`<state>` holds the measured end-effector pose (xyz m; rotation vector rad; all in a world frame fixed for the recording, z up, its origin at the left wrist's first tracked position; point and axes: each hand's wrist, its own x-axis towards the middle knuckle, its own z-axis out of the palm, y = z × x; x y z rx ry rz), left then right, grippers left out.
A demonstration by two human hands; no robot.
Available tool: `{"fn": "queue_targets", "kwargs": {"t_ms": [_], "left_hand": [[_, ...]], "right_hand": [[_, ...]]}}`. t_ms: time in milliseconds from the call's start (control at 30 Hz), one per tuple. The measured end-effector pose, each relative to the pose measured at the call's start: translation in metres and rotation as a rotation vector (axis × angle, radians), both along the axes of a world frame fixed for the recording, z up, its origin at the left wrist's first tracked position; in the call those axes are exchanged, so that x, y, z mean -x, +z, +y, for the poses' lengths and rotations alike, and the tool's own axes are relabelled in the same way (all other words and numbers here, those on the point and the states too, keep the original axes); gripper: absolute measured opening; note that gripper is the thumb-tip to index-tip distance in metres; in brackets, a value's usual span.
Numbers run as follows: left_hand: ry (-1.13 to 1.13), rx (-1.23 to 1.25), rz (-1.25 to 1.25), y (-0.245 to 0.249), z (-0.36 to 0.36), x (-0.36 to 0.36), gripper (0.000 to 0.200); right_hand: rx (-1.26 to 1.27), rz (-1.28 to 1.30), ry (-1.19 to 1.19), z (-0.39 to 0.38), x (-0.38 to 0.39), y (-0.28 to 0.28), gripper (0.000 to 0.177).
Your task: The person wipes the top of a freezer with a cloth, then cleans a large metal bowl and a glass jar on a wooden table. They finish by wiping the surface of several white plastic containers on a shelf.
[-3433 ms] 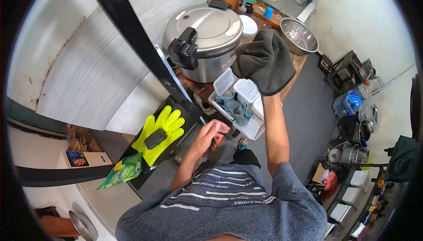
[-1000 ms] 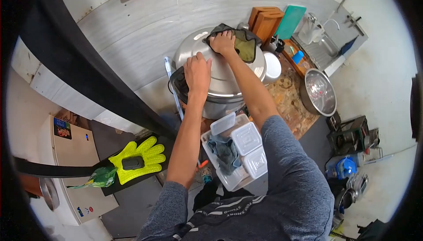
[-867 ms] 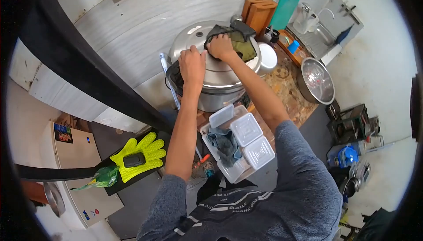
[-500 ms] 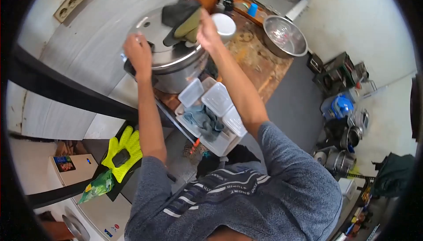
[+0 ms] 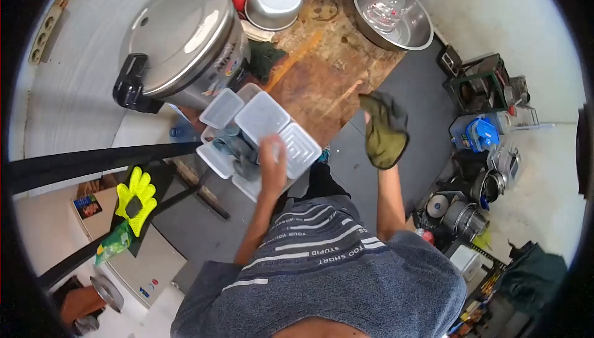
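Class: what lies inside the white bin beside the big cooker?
Inside the white bin: lidded plastic tubs and a blue-grey cloth. The left hand covers part; what the tubs hold is hidden.

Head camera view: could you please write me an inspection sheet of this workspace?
Surface: worn, stained wooden worktop.
Job's things: clear lidded plastic containers in a white tray with a blue-grey cloth; dark grey and olive oven mitt.
Clutter: large silver rice cooker, lid shut; wide steel bowl; smaller round steel bowl.
Hands: left hand open over the containers, contact unclear; right hand hidden at the mitt, worn or held cannot be told.
Cables: nothing seen; socket strip on the wall.
Surroundings: yellow-green silicone glove and green packet on a side unit; metal pots and a blue container on the floor.
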<state>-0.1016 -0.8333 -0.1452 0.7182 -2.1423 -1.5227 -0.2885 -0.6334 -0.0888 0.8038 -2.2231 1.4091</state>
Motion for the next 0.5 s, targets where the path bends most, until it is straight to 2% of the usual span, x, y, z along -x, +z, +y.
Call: {"fn": "queue_targets", "kwargs": {"t_ms": [67, 100, 167, 233, 300, 367, 400, 467, 500], "left_hand": [[-0.227, -0.208, -0.190, -0.031, 0.056, -0.011, 0.027], [-0.214, -0.213, -0.207, -0.028, 0.066, -0.007, 0.027], [-0.709, -0.289, -0.213, -0.009, 0.083, -0.003, 0.028], [-0.607, -0.332, -0.299, 0.002, 0.093, 0.005, 0.029], [-0.430, -0.377, -0.425, 0.006, 0.097, 0.012, 0.030], [-0.342, -0.434, -0.433, 0.005, 0.097, 0.009, 0.030], [-0.264, -0.485, -0.427, 0.006, 0.096, 0.006, 0.031], [-0.173, -0.529, -0.421, 0.010, 0.099, 0.009, 0.032], [-0.047, -0.478, -0.330, 0.016, 0.104, 0.014, 0.034]], "right_hand": [[-0.368, 0.135, -0.116, 0.014, 0.011, -0.016, 0.029], [-0.552, 0.208, -0.170, 0.021, 0.021, -0.024, 0.029], [-0.315, 0.072, 0.022, 0.019, 0.071, -0.078, 0.028], [1.171, -1.180, 0.290, 0.012, 0.137, -0.172, 0.028], [0.576, -0.909, 0.036, -0.023, 0.192, -0.171, 0.031], [0.669, -1.059, 0.208, -0.058, 0.235, -0.197, 0.036], [0.669, -1.073, 0.216, -0.065, 0.241, -0.201, 0.036], [0.522, -1.546, 0.211, -0.093, 0.242, -0.164, 0.041], [0.523, -1.554, 0.220, -0.097, 0.234, -0.168, 0.041]]}}
